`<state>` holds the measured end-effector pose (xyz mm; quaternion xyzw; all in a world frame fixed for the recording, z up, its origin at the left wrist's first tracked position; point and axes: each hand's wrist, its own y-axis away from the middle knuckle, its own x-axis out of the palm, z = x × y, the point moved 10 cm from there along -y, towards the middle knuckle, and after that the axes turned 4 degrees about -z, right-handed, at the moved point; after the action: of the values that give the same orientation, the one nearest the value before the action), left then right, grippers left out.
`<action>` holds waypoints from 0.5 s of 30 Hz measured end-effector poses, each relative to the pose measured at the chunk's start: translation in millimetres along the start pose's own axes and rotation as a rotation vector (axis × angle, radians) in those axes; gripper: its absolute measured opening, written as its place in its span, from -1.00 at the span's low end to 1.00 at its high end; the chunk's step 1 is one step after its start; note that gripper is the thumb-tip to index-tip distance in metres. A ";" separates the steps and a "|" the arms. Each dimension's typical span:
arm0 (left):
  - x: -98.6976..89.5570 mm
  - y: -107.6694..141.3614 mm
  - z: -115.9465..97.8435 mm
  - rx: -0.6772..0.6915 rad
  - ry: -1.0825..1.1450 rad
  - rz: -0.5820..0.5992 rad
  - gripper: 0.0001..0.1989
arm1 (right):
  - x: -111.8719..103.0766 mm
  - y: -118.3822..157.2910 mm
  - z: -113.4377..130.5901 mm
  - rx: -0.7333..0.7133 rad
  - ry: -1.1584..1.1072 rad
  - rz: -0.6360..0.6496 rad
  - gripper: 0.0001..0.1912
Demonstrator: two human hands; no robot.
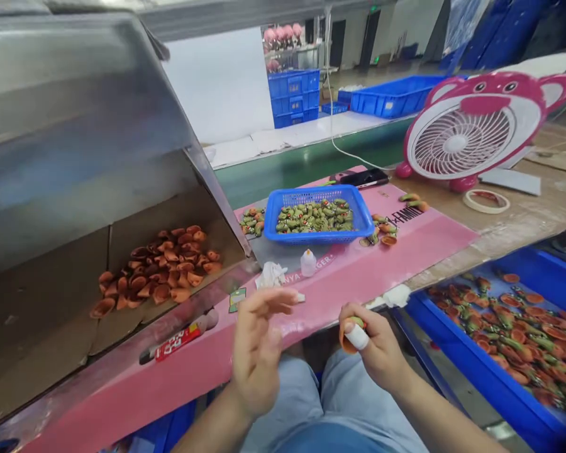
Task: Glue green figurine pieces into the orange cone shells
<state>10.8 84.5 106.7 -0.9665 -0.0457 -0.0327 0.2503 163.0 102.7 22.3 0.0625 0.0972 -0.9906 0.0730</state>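
Note:
My left hand (259, 352) is raised over the front edge of the pink mat (434, 233), its fingers apart and gently curved, with nothing visible in it. A bit of white shows at one fingertip. My right hand (382, 346) is closed on a small orange-and-green figurine (346, 336), whose orange part is cup-shaped; a white wrap covers the thumb pressing it. Beyond my hands stand a small white squeeze bottle (308, 263) and a crumpled tissue (271, 275). A blue basket (318, 238) behind them holds many small green pieces.
On the left, an open cardboard box (51, 314) contains loose orange cup-shaped pieces (165, 264). A blue crate (434, 333) of orange-and-green figurines is at right. A pink bear-shaped fan (457, 143), a tape roll (485, 201) and a phone (365, 177) lie farther back.

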 end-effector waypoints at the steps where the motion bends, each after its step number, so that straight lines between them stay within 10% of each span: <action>1: 4.8 11.1 16.5 -0.068 -0.007 0.003 -0.76 | 1.4 -0.5 4.2 -0.007 0.000 0.009 -0.65; 6: 35.4 57.3 69.7 -0.322 -0.155 0.244 -0.76 | 9.0 2.9 11.2 -0.029 0.057 0.065 -0.68; 15: 48.1 70.9 74.6 -0.082 -0.416 0.432 -0.66 | 12.1 11.6 2.2 -0.196 0.291 0.027 -0.70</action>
<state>69.0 62.5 11.6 -0.9491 0.1119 0.2183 0.1975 152.6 89.4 20.6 0.1993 0.2022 -0.9557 0.0770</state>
